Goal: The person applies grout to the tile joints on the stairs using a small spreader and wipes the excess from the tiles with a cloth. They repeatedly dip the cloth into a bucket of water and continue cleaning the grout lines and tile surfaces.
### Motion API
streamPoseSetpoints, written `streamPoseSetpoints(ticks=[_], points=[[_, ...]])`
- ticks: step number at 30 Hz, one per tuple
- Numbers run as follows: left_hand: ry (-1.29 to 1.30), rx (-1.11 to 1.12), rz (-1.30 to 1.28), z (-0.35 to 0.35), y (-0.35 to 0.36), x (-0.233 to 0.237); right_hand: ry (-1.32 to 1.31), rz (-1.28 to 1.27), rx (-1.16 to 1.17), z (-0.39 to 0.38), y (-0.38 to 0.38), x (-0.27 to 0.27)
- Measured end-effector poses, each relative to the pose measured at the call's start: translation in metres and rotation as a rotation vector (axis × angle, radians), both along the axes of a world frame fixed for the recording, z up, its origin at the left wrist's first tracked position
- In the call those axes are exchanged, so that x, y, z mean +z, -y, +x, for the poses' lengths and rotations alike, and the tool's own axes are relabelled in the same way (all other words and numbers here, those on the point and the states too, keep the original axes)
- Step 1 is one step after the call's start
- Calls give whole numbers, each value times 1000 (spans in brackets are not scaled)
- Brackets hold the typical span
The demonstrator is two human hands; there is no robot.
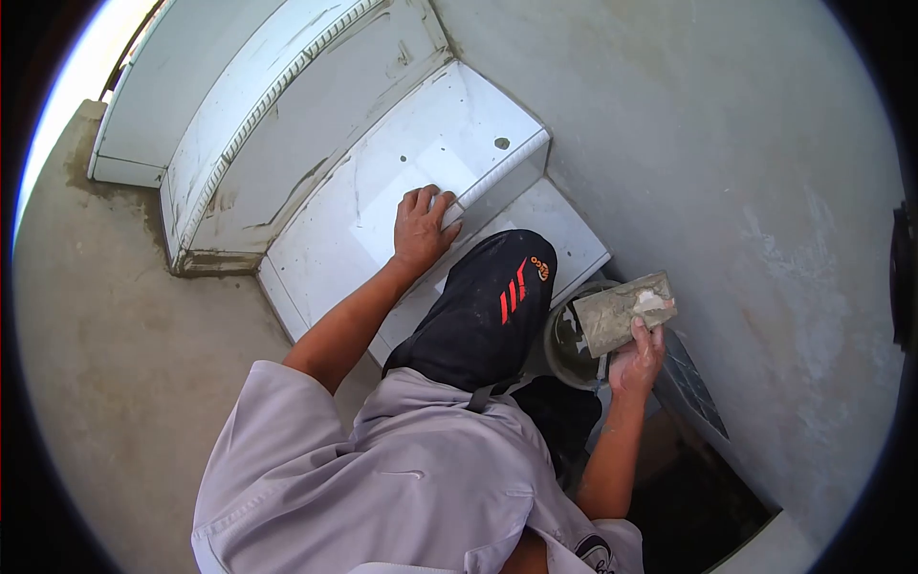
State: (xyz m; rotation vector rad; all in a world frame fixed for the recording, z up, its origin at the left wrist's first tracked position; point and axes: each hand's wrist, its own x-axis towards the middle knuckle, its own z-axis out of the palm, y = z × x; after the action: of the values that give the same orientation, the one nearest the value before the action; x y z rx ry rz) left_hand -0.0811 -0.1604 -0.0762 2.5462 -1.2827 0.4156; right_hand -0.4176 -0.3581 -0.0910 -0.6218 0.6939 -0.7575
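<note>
My left hand [423, 231] is on the front edge of a white tiled step [497, 110], its fingers bent around the raised edge strip. My right hand [638, 359] grips a flat rectangular piece [612, 320] caked with grey mortar, with a white patch near its far end. The fingertips press on its near side, and the piece is tilted over the rim of a bucket [552, 352]. Inside the bucket, dark wet contents show in part; the held piece hides the rest. My bent knee [507, 277], in black trousers, sits between both hands, against the steps.
Higher steps [325, 115] rise at the upper left, their risers smeared with mortar. A lower white tread [564, 230] lies beyond my knee. Grey plastered wall [746, 172] borders the right side. Below my right hand are a dark tile [695, 383] against the wall and a dark opening [698, 497].
</note>
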Motion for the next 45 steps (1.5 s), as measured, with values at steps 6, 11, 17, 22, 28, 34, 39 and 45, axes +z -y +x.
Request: streamPoseSetpoints(ticks=[6,11,17,22,28,34,39,45], points=[[-267,-91,-144,24,30,8,8,32,-107,25,-23,28],[-180,-53,-214,60,35,7,-302,-211,111,114,-13,57],[-240,-14,-251,57,43,18,-989,-1333,397,266,31,81],[-370,-14,-331,61,42,11,-1096,-1314,805,321,8,109],[-372,-63,-172,34,5,22,-821,-1006,611,316,44,78],[-428,-72,-9,32,0,29,-854,-1339,604,373,40,123],[-468,-71,-20,33,0,29,-1062,-1794,537,451,20,104],[-500,-66,15,35,0,32,-1239,-1727,590,482,16,80]])
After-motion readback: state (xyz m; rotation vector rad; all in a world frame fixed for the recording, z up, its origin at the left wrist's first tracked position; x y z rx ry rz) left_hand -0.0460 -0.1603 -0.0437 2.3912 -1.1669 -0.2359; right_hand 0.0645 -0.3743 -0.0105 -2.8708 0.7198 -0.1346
